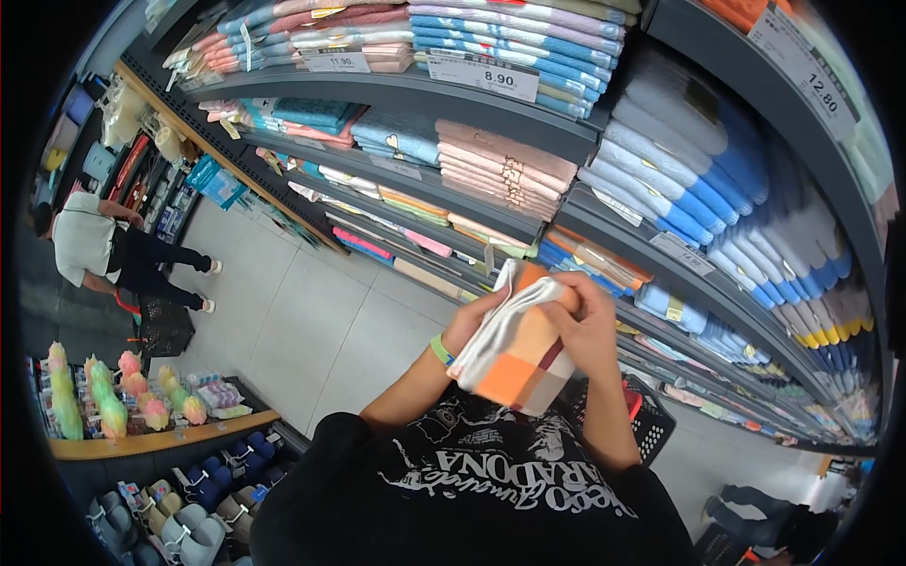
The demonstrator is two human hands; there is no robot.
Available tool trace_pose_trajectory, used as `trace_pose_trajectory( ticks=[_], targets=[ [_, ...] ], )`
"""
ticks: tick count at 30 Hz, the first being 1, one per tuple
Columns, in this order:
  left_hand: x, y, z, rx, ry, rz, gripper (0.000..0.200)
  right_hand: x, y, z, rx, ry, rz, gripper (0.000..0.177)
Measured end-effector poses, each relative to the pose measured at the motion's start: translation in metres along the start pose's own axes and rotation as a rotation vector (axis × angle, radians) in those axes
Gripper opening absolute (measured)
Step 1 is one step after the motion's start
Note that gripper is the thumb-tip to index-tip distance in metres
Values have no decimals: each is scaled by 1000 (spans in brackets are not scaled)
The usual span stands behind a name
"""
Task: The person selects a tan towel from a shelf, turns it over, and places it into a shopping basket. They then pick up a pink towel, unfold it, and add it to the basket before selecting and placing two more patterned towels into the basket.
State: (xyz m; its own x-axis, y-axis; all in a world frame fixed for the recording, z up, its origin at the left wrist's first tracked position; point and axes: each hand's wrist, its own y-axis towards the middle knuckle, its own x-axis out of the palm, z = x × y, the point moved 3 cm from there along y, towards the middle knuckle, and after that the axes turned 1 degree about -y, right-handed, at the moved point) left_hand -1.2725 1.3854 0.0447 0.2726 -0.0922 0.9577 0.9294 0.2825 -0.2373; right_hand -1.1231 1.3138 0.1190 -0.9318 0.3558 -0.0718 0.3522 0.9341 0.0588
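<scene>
While we hold folded towel (519,363) before us, left fingers (489,303) gripping side, right fingers (593,298) pinching top, loose layers could slide apart if grip slackens, dropping towel onto floor (307,311).

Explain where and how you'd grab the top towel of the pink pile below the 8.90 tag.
Grip the middle of the front edge of the top pink towel, coming from the front: that folded edge faces out, while the shelf above probably hinders reaching from overhead.
</scene>
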Motion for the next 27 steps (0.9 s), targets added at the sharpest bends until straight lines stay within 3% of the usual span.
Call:
trace_pose_trajectory(
  ticks=[2,4,12,18,21,23,25,27],
  targets=[
    [11,-1,-3,4,-29,-69,46,6,2,0,-64,-152,28,28],
    [16,-5,-5,50,95,98,46,6,2,-3,-51,-127,18,28],
    [15,-4,2,-2,267,125,46,2,7,-14,-99,-317,9,37],
    [6,3,1,-50,338,94,48,3,9,-7,-87,-366,76,35],
    [16,0,-2,-111,255,-35,50,7,11,-11,-107,-476,77,37],
    [20,3,0,12,707,-82,59,7,13,-14,-187,-522,78,39],
    [10,1,3,-29,682,-36,62,5,14,-19,-265,-565,74,42],
    [5,-1,6,-73,659,9,66,-2,15,-22,-131,-532,-13,46]
  ],
)
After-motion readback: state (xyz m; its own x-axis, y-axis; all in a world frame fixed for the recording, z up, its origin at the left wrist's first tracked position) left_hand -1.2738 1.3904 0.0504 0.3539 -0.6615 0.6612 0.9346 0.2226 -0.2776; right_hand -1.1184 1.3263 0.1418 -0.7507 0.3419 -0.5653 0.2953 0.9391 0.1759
